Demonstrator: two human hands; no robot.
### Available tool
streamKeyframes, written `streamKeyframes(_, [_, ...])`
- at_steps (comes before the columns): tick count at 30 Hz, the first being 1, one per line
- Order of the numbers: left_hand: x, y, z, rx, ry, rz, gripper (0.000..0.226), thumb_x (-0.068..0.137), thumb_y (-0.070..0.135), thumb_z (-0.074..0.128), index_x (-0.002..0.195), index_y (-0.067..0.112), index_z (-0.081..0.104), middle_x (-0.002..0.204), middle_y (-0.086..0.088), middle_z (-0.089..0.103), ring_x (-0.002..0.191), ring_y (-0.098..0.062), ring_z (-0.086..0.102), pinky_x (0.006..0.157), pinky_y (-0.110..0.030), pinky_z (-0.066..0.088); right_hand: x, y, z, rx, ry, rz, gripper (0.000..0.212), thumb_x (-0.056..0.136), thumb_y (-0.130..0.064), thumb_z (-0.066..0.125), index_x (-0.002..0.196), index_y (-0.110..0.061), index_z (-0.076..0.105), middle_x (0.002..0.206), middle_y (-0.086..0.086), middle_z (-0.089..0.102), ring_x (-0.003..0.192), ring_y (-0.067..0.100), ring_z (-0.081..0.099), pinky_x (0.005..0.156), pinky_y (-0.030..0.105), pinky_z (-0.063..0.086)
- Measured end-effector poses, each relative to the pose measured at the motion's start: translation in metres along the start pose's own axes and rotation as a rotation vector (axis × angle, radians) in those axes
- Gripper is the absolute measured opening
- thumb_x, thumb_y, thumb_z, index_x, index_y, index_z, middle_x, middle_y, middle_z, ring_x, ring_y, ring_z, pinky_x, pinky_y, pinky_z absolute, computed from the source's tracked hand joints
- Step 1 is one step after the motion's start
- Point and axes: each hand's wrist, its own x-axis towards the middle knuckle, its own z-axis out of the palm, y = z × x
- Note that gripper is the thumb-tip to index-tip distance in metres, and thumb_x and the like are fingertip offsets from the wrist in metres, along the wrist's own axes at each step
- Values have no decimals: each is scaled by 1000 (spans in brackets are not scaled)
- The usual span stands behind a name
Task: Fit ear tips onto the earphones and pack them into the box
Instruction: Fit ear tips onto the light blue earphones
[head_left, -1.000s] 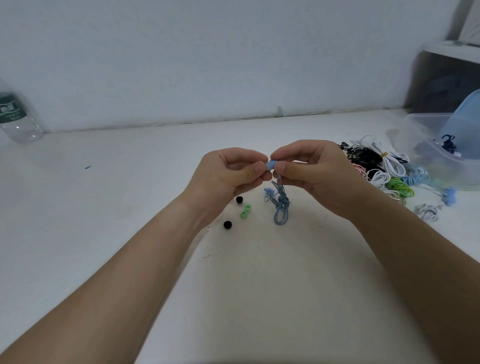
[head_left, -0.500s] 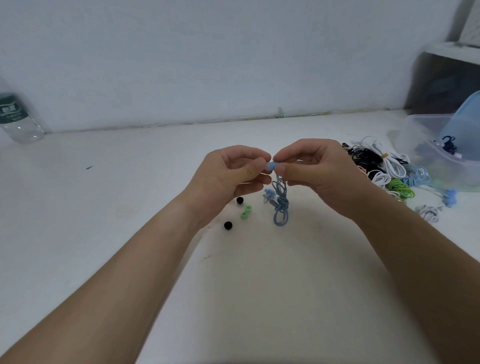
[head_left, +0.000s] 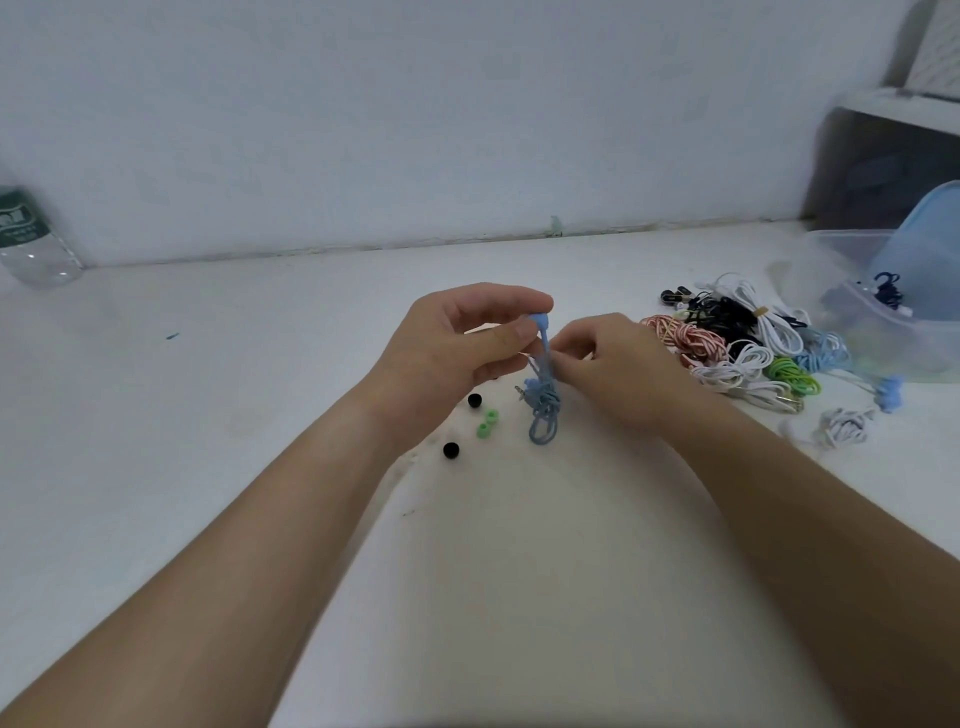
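Note:
My left hand (head_left: 462, 348) pinches the top earbud of a light blue earphone (head_left: 543, 402) between thumb and forefinger. The coiled blue cord hangs below it down to the white table (head_left: 260, 389). My right hand (head_left: 608, 364) pinches the cord just under that earbud. Two green ear tips (head_left: 487, 422) and two black ear tips (head_left: 451, 450) lie on the table under my left hand. The clear plastic box (head_left: 878, 312) with a blue lid stands at the far right with a dark earphone inside.
A pile of coiled earphones (head_left: 737, 343) in white, black, green, blue and red-striped lies right of my hands. A small white bundle (head_left: 844, 426) sits nearer the front. A water bottle (head_left: 31, 239) stands at the far left by the wall.
My right hand has let go of the earbud and dropped to the cord below it. My left hand now holds the earbud alone, slightly higher.

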Motion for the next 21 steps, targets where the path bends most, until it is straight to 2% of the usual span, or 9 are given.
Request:
streamKeyframes(2, [0,0,0,-34,-13,7,17,95,-1,61,105,7,73,96,-10,71,84,-17,70,74,-20,54,-1,-3,0,-19,-27,15,20,83,-50,71,73,-34,67,80,-11,69,71,5,59,60,26,41])
streamKeyframes(4, [0,0,0,-49,-17,6,17,95,-2,60,105,5,72,96,-11,71,84,-18,71,74,-20,54,0,-5,1,-32,-45,17,21,77,-53,77,75,-33,69,76,-11,66,68,4,58,60,26,41])
streamKeyframes(8, [1,-1,-1,-74,-16,-15,18,94,-1,61,104,7,73,95,-9,73,85,-18,71,76,-20,54,1,0,4,-110,-84,-44,6,82,-34,76,79,-30,72,81,-7,68,70,11,58,66,31,48])
streamKeyframes(10, [1,-1,-2,-76,-8,-15,18,95,-1,61,104,8,73,94,-9,73,86,-17,71,76,-21,54,1,0,3,-91,-91,-81,10,88,-31,69,84,-23,75,83,-4,70,65,8,55,67,32,48])
streamKeyframes(12, [1,-1,-2,-75,-3,-14,18,95,-1,61,104,8,73,94,-9,73,86,-18,71,76,-21,55,0,-1,2,-25,-89,-98,17,92,-35,65,81,-26,73,80,-6,70,61,3,53,66,33,47])
streamKeyframes(14, [1,0,-2,-79,-5,-15,18,95,-2,60,104,7,72,94,-11,72,86,-18,71,76,-21,55,-3,-4,1,15,-125,-107,17,83,-49,72,76,-33,70,75,-7,67,58,0,51,63,29,44])
streamKeyframes(17, [0,0,0,-85,-8,-22,16,93,-2,62,105,4,72,96,-15,71,84,-20,70,75,-21,55,-6,-10,4,18,-196,-65,40,59,-64,79,80,-30,72,81,0,69,61,9,52,64,31,46])
streamKeyframes(19, [-1,0,0,-79,-7,-27,16,93,-1,63,104,5,72,97,-14,71,85,-20,70,75,-21,55,-6,-12,5,-35,-213,-81,37,61,-56,82,83,-28,72,82,-2,69,62,8,53,65,31,48])
streamKeyframes(21, [-1,-1,0,-79,-5,-31,15,93,-1,63,104,5,72,97,-13,72,86,-20,71,76,-21,55,-5,-10,5,-94,-210,-126,14,76,-32,80,86,-26,73,80,-6,68,59,1,52,63,25,47])
